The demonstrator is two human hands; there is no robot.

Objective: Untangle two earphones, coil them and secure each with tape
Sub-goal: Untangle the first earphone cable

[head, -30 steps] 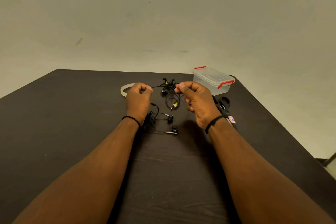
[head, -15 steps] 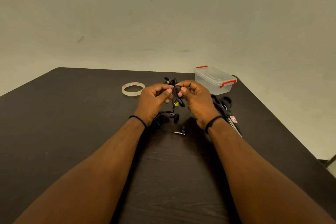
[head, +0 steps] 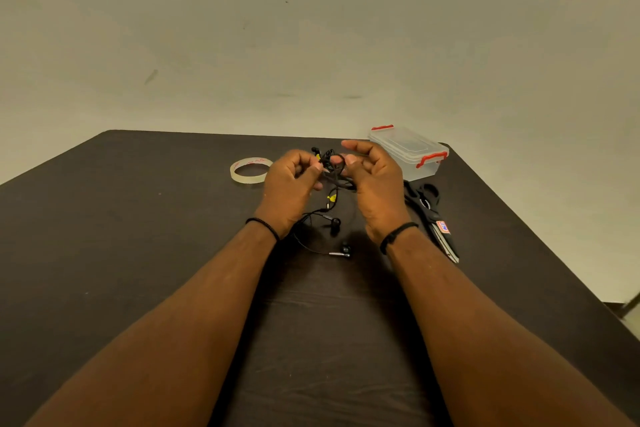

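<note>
On the dark bench, the tangled earphones hang between both hands, loose ends trailing down toward the person. The left hand and right hand each pinch the knot from opposite sides, fingers curled; the tape roll lies just left

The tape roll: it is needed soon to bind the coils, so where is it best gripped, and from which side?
The tape roll lies flat on the table, its hole facing up, just beyond the left hand. Probably best to come from above with that hand and pinch its near wall, thumb outside and a finger in the hole.
</note>
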